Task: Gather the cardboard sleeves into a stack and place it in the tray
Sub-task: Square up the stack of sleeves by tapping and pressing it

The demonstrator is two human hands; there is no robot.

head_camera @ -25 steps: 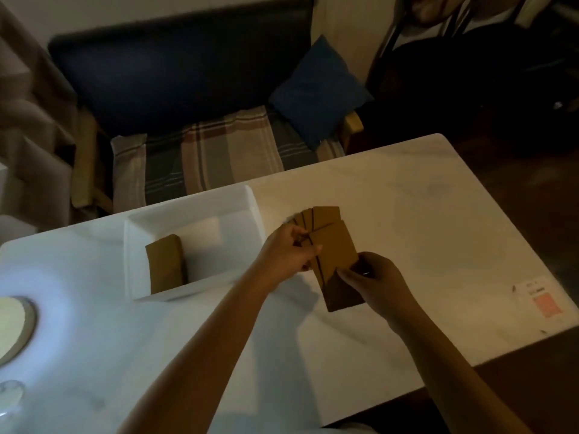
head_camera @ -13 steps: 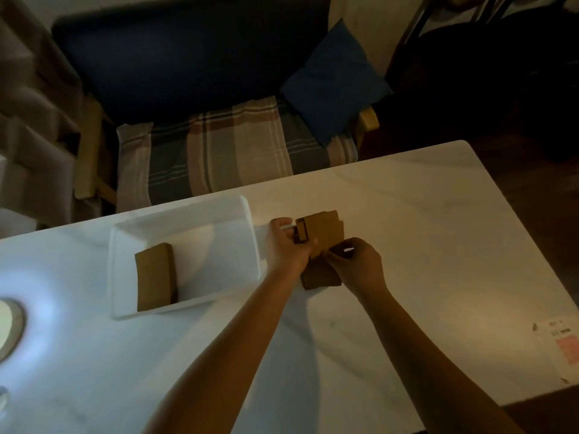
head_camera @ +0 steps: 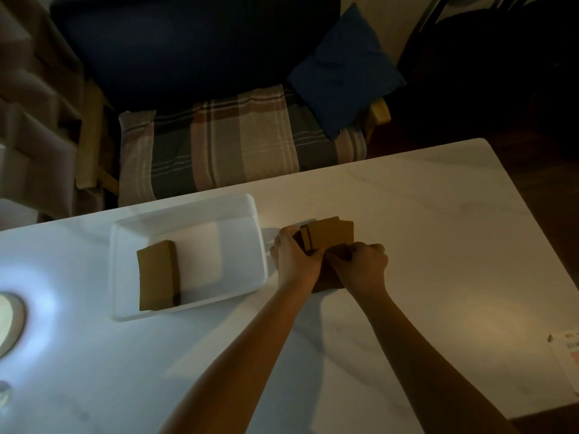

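Head view is showing both hands working over a white table (head_camera: 438, 214), just beside the right wall of a white tray (head_camera: 188, 211) that is sitting toward the table's far-left part. The left hand (head_camera: 294, 261) is clamping the left edge of a bundle of cardboard sleeves (head_camera: 330, 234), and the right hand (head_camera: 360, 266) is pinching the bundle's near right side, so both are grasping the sleeves and squaring them together. The bundle is being held upright on the table between the hands, its edges not yet flush; a darker sleeve is sticking out below the wrists.

Judging from here, the main risk is that the uneven sleeves are going to fan out or slip when the bundle is lifted across the tray wall, since the grip is pressing on only two edges. A catch against the tray's rim could also be spilling loose sleeves onto the table, and a careless drop might be knocking the stack already in the tray (head_camera: 158, 278) out of line.

Counting: one tray, one stack lying inside it near its left wall, one bundle in the hands showing at least three overlapping sleeves, though the exact number is too dim to tell. One paper slip (head_camera: 567, 352) is lying at the table's right edge.
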